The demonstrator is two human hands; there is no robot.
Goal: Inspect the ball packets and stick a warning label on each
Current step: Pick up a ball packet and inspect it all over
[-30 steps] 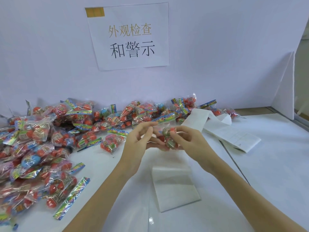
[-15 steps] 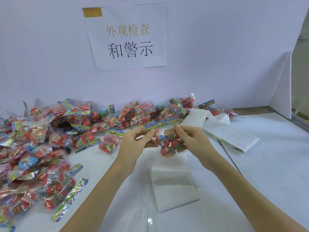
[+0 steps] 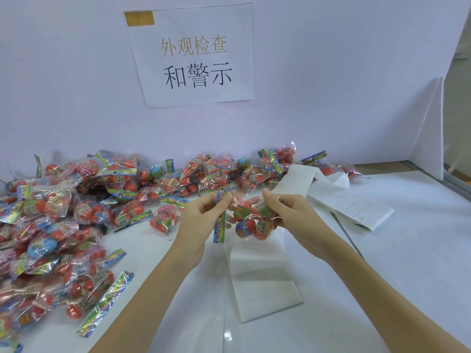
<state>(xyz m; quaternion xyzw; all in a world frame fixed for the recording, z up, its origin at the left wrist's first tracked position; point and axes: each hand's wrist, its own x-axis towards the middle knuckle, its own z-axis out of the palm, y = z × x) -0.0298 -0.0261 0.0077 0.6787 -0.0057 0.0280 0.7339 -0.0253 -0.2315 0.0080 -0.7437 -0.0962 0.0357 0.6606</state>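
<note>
Clear ball packet pinched by left hand and right hand, above label strip. Checking step, likely. Next: peel label, stick on.

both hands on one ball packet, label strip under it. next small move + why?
Probably keep turning the clear plastic packet of red balls to finish checking it. The left hand pinches its colourful header strip, the right hand grips the bag end, and no label is visible on the side shown. After that, the right hand could reach for the white label strip on the table.
</note>
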